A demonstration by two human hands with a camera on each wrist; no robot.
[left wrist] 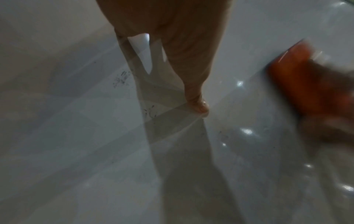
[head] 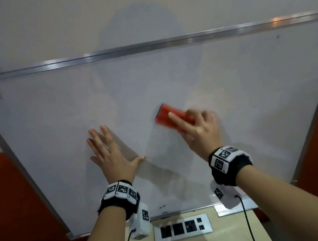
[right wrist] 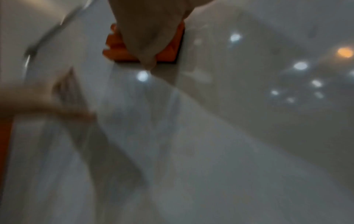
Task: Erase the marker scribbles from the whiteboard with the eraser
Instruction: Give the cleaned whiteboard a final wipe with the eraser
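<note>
Nearest the head camera are the person's two forearms, each banded at the wrist with a black strap carrying black-and-white marker tiles, a small white unit with a cable hanging under each. Beyond them the left hand (head: pixel 109 150) lies flat on the whiteboard (head: pixel 50 120), fingers straight and spread, thumb out to the side, holding nothing; it looks placed there to brace the board, which leans back against the wall, so that it does not shift under the rubbing. To the right of that hand and a little higher, the right hand (head: pixel 198 129) has its fingers wrapped over a red eraser (head: pixel 169 116), which is pressed against the board face with its free end pointing up and to the left; the right wrist view shows the thumb curled down over the eraser's near edge, a grip that would let the palm push the pad flat. Both the eraser and the right hand are blurred, which suggests a wiping stroke is under way. Most of the board around the hands reads as clean white, so the task seems far along. What remains are faint dark flecks (left wrist: pixel 122 78) just beside the left hand's fingers in the left wrist view, and a few small dark marks (head: pixel 162 206) near the bottom frame, below and between the two wrists. A socket panel (head: pixel 182 228) is set in the desk just beneath the board's lower edge.
</note>
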